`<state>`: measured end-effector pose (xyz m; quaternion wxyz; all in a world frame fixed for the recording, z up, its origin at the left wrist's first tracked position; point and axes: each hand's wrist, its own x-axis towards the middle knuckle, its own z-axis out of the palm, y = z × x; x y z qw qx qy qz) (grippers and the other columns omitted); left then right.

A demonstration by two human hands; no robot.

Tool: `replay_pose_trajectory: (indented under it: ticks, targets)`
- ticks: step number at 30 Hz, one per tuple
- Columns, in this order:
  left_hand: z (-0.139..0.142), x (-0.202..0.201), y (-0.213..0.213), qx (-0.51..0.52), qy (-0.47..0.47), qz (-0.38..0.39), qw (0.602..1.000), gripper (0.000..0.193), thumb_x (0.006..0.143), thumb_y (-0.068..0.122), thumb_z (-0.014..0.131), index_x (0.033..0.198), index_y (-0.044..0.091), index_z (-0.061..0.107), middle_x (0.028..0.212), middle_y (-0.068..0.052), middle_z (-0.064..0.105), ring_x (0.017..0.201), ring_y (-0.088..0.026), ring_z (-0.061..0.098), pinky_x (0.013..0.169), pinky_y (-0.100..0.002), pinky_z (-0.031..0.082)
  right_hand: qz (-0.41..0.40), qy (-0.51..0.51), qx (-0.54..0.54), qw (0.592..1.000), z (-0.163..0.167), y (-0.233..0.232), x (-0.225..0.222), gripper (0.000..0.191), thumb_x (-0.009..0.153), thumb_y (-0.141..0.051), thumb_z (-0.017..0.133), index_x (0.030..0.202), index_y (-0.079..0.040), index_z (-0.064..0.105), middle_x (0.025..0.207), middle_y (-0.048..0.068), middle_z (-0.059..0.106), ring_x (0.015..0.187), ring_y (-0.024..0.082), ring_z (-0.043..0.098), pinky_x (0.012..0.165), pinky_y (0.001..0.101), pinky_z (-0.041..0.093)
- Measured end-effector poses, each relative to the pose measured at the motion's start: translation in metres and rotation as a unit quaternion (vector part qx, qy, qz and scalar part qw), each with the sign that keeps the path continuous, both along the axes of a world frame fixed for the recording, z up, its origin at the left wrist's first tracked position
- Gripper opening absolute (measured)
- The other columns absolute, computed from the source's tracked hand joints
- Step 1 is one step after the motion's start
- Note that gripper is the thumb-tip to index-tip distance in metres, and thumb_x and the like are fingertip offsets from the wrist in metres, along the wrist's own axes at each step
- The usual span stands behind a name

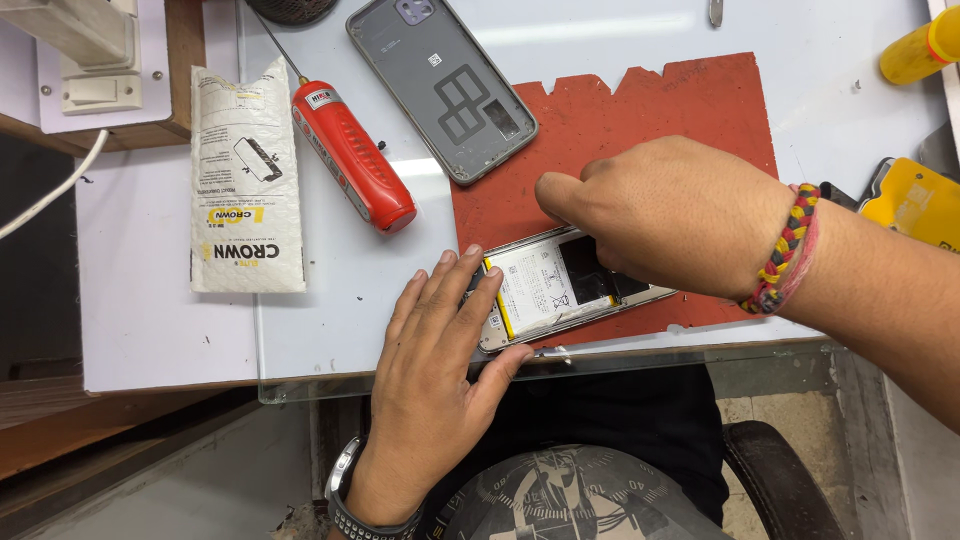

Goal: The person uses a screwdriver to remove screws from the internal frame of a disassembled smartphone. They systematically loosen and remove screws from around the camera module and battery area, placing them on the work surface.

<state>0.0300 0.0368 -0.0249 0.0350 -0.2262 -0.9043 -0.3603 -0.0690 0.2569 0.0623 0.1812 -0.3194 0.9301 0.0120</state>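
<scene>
While the left hand [435, 370] lies flat pinning the opened phone [545, 290], the right hand's [665, 215] grip closes over it.

Opened phone [545, 290], back removed, white battery exposed, lying flat on red mat, near table's front edge

Left hand [432, 372], entering from below with a metal watch at the wrist, lies palm down with fingers extended and slightly spread, while the right hand [668, 213], reaching in from the right with a braided band at the wrist, is curled knuckles-up, thumb pointing left.
</scene>
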Motion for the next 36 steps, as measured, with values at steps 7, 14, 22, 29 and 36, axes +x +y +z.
replay_pose_trajectory:
  ticks: [7,14,22,29,36]
  targets:
    - [-0.003,0.0,0.001,0.0,0.0,0.004,1.0,0.066,0.086,0.037,0.077,0.141,0.007,0.055,0.151,-0.015,0.051,0.144,-0.032,0.045,0.122,-0.052,0.031,-0.012,-0.015,-0.036,0.999,-0.002,0.007,-0.001,0.031,0.074,-0.012,0.072,0.098,-0.007,0.054,0.073,0.013,0.067,0.064,0.034,0.069,0.054,0.0479,0.055]
    - [-0.006,-0.002,0.002,0.001,-0.004,0.0,1.0,0.065,0.086,0.036,0.077,0.141,0.007,0.055,0.152,-0.016,0.05,0.144,-0.033,0.044,0.122,-0.052,0.03,-0.109,-0.045,0.097,0.988,0.003,0.035,0.008,0.021,0.087,-0.022,0.064,0.104,-0.013,0.056,0.075,0.004,0.068,0.067,0.026,0.069,0.061,0.0395,0.056]
    - [-0.011,0.0,0.014,-0.005,-0.003,0.0,1.0,0.065,0.087,0.037,0.076,0.14,0.007,0.056,0.152,-0.016,0.05,0.145,-0.033,0.043,0.122,-0.052,0.029,-0.096,0.002,0.051,0.994,-0.005,0.066,0.031,0.024,0.083,-0.027,0.066,0.1,-0.013,0.059,0.075,0.006,0.068,0.068,0.028,0.07,0.058,0.0407,0.057]
    - [-0.008,0.003,0.022,-0.011,-0.004,0.002,1.0,0.065,0.087,0.038,0.076,0.14,0.007,0.055,0.152,-0.016,0.049,0.145,-0.033,0.043,0.122,-0.053,0.029,-0.065,-0.005,0.121,0.991,0.002,0.072,0.053,0.02,0.087,-0.021,0.063,0.106,-0.016,0.056,0.082,0.0,0.067,0.076,0.02,0.072,0.061,0.0342,0.058]
    - [-0.004,0.004,0.015,-0.008,-0.009,0.002,1.0,0.066,0.086,0.037,0.077,0.141,0.008,0.055,0.153,-0.015,0.05,0.145,-0.032,0.043,0.122,-0.052,0.029,0.025,-0.046,-0.01,0.999,-0.007,0.049,0.069,0.019,0.081,-0.014,0.064,0.099,-0.013,0.056,0.086,0.004,0.063,0.069,0.024,0.069,0.059,0.0389,0.056]
